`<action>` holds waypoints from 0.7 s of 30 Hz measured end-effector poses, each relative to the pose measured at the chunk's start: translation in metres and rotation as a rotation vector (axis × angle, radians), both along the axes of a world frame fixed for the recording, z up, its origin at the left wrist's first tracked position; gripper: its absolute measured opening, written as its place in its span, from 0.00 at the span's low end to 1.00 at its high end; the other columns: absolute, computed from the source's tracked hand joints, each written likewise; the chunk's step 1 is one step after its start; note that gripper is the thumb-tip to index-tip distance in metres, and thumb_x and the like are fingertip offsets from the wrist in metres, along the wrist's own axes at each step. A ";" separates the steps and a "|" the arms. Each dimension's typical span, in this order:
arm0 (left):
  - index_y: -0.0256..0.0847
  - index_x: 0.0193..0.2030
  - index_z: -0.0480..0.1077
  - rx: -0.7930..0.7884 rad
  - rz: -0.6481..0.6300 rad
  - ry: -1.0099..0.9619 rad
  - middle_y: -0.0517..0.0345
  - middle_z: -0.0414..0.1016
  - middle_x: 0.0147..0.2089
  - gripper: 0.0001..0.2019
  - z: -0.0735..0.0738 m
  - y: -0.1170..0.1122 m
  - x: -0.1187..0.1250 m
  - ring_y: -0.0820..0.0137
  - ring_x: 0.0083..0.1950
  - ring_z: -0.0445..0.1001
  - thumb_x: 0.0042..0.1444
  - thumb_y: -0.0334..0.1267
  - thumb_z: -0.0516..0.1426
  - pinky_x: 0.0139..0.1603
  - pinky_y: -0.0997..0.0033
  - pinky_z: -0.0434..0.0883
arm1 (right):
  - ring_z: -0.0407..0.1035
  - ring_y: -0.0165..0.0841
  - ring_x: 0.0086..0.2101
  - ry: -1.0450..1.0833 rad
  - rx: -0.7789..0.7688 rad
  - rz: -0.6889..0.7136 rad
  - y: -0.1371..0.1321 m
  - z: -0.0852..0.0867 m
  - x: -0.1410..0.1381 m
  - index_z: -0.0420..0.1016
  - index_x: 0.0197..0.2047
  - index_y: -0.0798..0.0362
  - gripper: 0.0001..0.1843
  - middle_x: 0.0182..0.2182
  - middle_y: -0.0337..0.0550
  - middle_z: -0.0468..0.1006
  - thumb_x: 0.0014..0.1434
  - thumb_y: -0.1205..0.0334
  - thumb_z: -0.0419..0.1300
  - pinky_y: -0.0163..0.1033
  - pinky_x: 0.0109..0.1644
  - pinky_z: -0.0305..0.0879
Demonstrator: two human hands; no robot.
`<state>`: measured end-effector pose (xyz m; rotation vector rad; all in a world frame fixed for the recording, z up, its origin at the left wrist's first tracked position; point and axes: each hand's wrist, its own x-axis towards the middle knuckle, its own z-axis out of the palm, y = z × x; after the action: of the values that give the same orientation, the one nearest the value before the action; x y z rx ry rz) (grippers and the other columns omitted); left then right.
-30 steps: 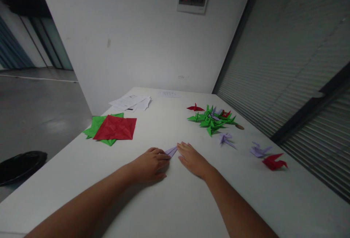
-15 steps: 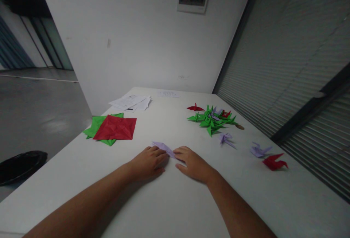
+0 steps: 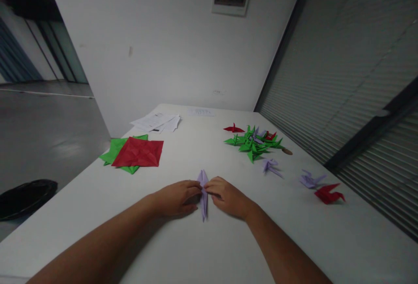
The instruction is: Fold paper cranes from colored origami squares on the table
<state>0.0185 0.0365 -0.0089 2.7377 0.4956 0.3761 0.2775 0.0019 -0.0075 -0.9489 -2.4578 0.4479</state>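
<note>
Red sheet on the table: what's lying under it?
Green paper lies under the red sheet, its corners sticking out at the left and front. How many green sheets there are, or anything else beneath, is hidden.

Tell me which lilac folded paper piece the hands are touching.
The long, narrow lilac folded paper lying flat between the left hand and right hand, both pinching it. The two lilac paper cranes further right sit untouched.

white table (image 3: 212, 240) | lilac fold (image 3: 203, 199) | coloured sheets (image 3: 139, 153) | folded cranes (image 3: 253, 144) | papers (image 3: 156, 122), perhaps printed
</note>
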 end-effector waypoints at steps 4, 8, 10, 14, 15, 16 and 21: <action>0.41 0.60 0.67 -0.059 0.074 -0.021 0.44 0.74 0.59 0.21 -0.003 0.000 0.003 0.58 0.60 0.74 0.60 0.35 0.61 0.62 0.60 0.71 | 0.71 0.41 0.53 0.009 -0.024 0.002 -0.002 0.003 -0.001 0.79 0.55 0.51 0.19 0.51 0.49 0.81 0.62 0.71 0.61 0.50 0.62 0.66; 0.42 0.56 0.69 -0.055 0.179 -0.052 0.48 0.77 0.54 0.18 -0.008 0.000 0.010 0.59 0.55 0.76 0.59 0.35 0.62 0.58 0.61 0.72 | 0.71 0.41 0.53 0.005 -0.043 0.001 -0.004 0.006 -0.003 0.78 0.55 0.50 0.19 0.51 0.48 0.81 0.61 0.68 0.66 0.49 0.62 0.66; 0.42 0.53 0.70 -0.038 0.202 -0.061 0.49 0.77 0.51 0.15 -0.010 0.001 0.013 0.59 0.52 0.76 0.58 0.33 0.62 0.55 0.62 0.72 | 0.71 0.41 0.53 -0.004 -0.046 -0.006 -0.003 0.005 -0.004 0.78 0.55 0.49 0.18 0.50 0.48 0.81 0.61 0.67 0.66 0.49 0.61 0.66; 0.41 0.49 0.72 -0.009 0.208 -0.065 0.50 0.78 0.47 0.10 -0.011 0.002 0.017 0.61 0.48 0.77 0.60 0.34 0.60 0.51 0.64 0.72 | 0.72 0.41 0.51 -0.026 -0.055 -0.012 -0.001 0.005 -0.005 0.78 0.54 0.50 0.16 0.49 0.48 0.82 0.63 0.66 0.65 0.49 0.60 0.66; 0.41 0.48 0.72 -0.008 0.214 -0.063 0.51 0.78 0.46 0.09 -0.011 0.003 0.017 0.62 0.48 0.77 0.61 0.34 0.60 0.50 0.65 0.72 | 0.72 0.41 0.51 -0.029 -0.057 -0.013 -0.001 0.005 -0.005 0.78 0.54 0.50 0.15 0.49 0.48 0.82 0.64 0.65 0.65 0.48 0.60 0.66; 0.41 0.47 0.73 -0.010 0.224 -0.062 0.51 0.79 0.45 0.08 -0.011 0.003 0.017 0.62 0.47 0.77 0.61 0.34 0.60 0.49 0.66 0.72 | 0.72 0.41 0.51 -0.031 -0.059 -0.014 -0.001 0.005 -0.005 0.79 0.54 0.50 0.14 0.49 0.47 0.82 0.64 0.65 0.64 0.48 0.60 0.66; 0.42 0.44 0.73 -0.002 0.279 -0.071 0.53 0.79 0.40 0.04 -0.012 0.003 0.019 0.63 0.43 0.77 0.62 0.34 0.58 0.45 0.67 0.71 | 0.73 0.39 0.50 -0.024 -0.074 -0.044 -0.001 0.003 -0.006 0.79 0.54 0.50 0.12 0.48 0.47 0.82 0.68 0.64 0.61 0.45 0.58 0.67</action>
<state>0.0377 0.0397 -0.0213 2.6454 0.8613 0.5379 0.2715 0.0014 -0.0046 -1.0418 -2.4515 0.5189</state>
